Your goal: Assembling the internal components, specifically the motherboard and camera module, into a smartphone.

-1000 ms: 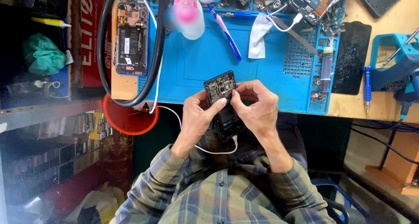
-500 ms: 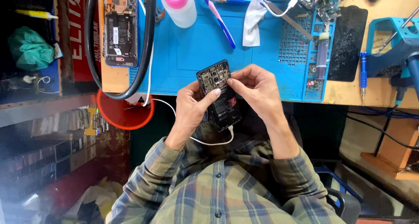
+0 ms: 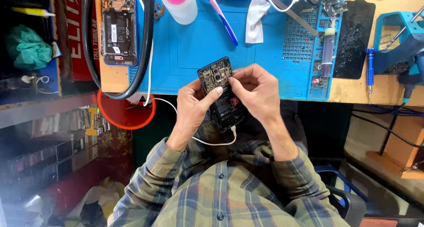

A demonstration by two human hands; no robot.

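I hold an opened black phone (image 3: 221, 94) with its back cover off, just below the near edge of a blue work mat (image 3: 198, 45). My left hand (image 3: 194, 110) grips its left side, thumb resting on the exposed camera board. My right hand (image 3: 254, 92) pinches at the upper right corner of the phone. A white cable (image 3: 212, 141) is plugged into the phone's bottom end and trails off to the left.
On the mat lie a pink-capped squeeze bottle (image 3: 180, 3), a toothbrush (image 3: 221, 17), a white cloth (image 3: 256, 17) and a syringe (image 3: 327, 48). Another opened phone (image 3: 118, 28) sits left inside a black hose loop (image 3: 145, 41). A cracked black panel (image 3: 353, 39), blue screwdriver (image 3: 369, 72) and orange bin (image 3: 126, 112) are nearby.
The view has shifted so the bench sits higher in frame. Both hands keep hold of the phone, with the right fingers working at its top corner.
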